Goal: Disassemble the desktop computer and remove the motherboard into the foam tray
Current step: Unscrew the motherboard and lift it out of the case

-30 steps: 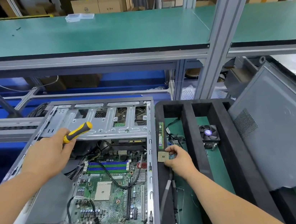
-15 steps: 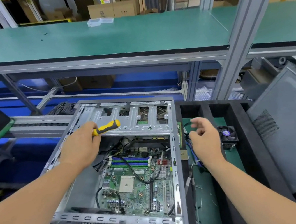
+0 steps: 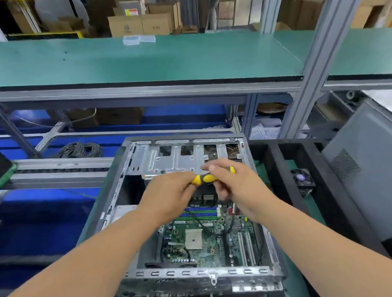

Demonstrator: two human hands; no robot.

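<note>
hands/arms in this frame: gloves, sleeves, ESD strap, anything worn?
Nothing worn that shows. The left hand and right hand are bare, no gloves. Both forearms are uncovered up to the frame edge, no sleeve cuff in view. No wrist strap, watch, ring or cable is visible on either wrist.

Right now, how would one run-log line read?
left hand: holds screwdriver | right hand: on screwdriver too | motherboard: in case

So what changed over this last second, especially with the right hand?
The right hand left the chip it was setting down in the foam tray, crossed left over the open case and took hold of the yellow screwdriver that the left hand grips. The motherboard stayed in the case and the fan in the tray.
</note>
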